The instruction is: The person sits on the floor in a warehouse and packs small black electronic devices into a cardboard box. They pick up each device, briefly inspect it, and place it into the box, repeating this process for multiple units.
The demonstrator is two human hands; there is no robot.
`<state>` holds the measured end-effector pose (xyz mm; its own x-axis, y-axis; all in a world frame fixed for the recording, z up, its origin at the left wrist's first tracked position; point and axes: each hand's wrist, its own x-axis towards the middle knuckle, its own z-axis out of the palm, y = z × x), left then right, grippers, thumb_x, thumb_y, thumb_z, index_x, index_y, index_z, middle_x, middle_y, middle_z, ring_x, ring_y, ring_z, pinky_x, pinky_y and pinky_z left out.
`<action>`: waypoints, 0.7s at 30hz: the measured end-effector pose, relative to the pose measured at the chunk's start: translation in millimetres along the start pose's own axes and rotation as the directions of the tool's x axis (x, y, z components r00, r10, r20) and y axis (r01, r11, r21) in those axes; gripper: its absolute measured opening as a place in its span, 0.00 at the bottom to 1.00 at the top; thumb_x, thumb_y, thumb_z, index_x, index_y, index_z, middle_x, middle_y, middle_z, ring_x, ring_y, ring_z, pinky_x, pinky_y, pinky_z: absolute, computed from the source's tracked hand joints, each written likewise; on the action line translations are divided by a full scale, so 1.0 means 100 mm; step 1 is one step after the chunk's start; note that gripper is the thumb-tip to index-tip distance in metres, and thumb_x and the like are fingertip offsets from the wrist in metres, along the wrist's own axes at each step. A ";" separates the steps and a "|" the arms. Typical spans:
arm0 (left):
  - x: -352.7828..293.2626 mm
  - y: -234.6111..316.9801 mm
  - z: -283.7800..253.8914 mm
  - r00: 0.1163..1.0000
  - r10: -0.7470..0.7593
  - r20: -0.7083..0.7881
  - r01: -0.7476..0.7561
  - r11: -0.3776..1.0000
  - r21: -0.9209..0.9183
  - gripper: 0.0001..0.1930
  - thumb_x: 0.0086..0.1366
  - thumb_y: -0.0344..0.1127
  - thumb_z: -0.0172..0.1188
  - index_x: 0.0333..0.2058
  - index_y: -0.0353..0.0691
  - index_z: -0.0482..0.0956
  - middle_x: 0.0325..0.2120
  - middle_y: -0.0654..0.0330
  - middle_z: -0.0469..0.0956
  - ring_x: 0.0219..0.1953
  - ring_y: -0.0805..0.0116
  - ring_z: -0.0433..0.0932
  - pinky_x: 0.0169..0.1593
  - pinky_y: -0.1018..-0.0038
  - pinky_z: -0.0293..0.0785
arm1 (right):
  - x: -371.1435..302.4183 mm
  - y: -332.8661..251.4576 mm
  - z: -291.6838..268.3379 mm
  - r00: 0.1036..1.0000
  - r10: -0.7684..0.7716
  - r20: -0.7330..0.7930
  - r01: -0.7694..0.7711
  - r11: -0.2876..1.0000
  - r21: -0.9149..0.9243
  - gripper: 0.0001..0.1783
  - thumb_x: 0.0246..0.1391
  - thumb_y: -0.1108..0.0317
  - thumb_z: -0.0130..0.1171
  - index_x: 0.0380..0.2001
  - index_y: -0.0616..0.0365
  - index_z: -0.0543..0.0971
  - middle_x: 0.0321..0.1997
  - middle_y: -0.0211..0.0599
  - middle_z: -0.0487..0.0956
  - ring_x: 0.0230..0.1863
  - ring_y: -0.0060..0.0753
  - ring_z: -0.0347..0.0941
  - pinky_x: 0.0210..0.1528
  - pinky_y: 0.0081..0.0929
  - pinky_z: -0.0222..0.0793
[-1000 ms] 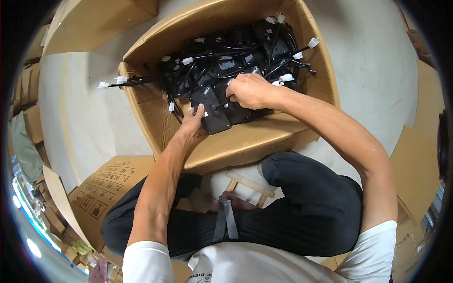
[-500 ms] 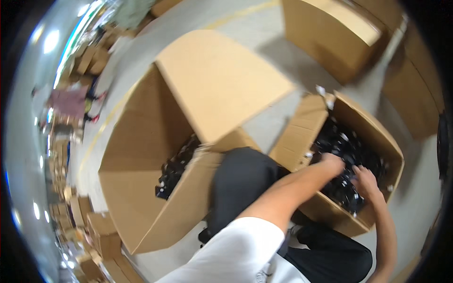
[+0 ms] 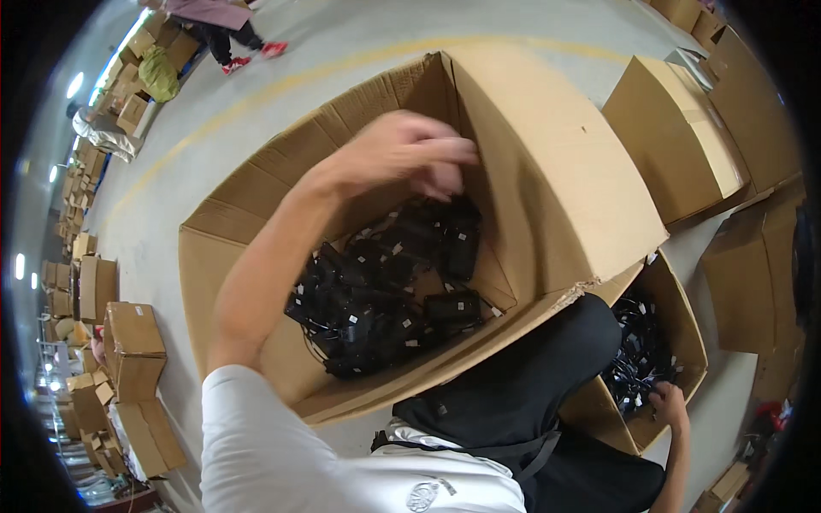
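My left hand point(image 3: 415, 158) is raised inside the large open cardboard box point(image 3: 376, 408), above its heap, blurred; its fingers look apart and nothing shows in them. Below it lie several black block-shaped units with cables and white labels point(image 3: 368, 321), like power adapters. At the lower right, my right hand point(image 3: 670, 402) reaches into a smaller cardboard box point(image 3: 684, 325), its fingers curled at the pile of black cabled pieces point(image 3: 637, 350). What those fingers grip is too small to make out.
My bent leg point(image 3: 547, 350) in black trousers lies between the two boxes. Tall cartons point(image 3: 671, 137) stand at the far right. More boxes point(image 3: 134, 342) are stacked at the left. A person with red shoes point(image 3: 231, 26) is on the floor beyond a yellow line.
The view has swung left toward the large box. My left hand has left the smaller box and moved over the large one. My right hand stays at the smaller box.
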<state>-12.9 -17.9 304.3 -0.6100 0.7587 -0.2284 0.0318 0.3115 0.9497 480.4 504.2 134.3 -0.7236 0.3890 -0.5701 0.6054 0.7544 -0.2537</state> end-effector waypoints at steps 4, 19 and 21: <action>-0.64 -2.59 -0.79 0.931 -0.299 -0.209 0.352 0.884 0.307 0.23 0.64 0.52 0.67 0.21 0.37 0.79 0.14 0.60 0.76 0.20 0.74 0.75 0.26 0.70 0.71 | -0.13 1.00 0.33 0.997 0.018 0.080 -0.018 1.000 -0.002 0.06 0.50 0.72 0.65 0.31 0.63 0.83 0.23 0.37 0.78 0.25 0.28 0.73 0.29 0.30 0.69; 0.21 -4.43 0.00 0.732 -0.159 -0.662 0.606 0.595 0.527 0.25 0.70 0.52 0.56 0.52 0.35 0.80 0.50 0.40 0.79 0.57 0.38 0.74 0.61 0.49 0.68 | -0.20 0.24 -0.01 0.999 0.023 -0.024 -0.025 0.996 -0.088 0.10 0.51 0.68 0.65 0.30 0.67 0.80 0.24 0.38 0.78 0.28 0.28 0.74 0.33 0.33 0.71; 0.30 -4.75 -0.16 0.739 -0.222 -0.635 0.607 0.629 0.486 0.24 0.72 0.51 0.52 0.54 0.37 0.78 0.52 0.39 0.78 0.59 0.37 0.72 0.60 0.47 0.68 | 0.00 0.13 0.03 0.996 0.069 0.061 -0.072 0.997 0.038 0.13 0.52 0.63 0.67 0.34 0.63 0.83 0.27 0.41 0.82 0.30 0.30 0.77 0.35 0.34 0.73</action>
<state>-59.3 -152.1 -150.4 -0.9612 0.1283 -0.2441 0.0346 0.9343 0.3549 489.0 512.7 128.7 -0.6586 0.4075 -0.6326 0.6679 0.7038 -0.2420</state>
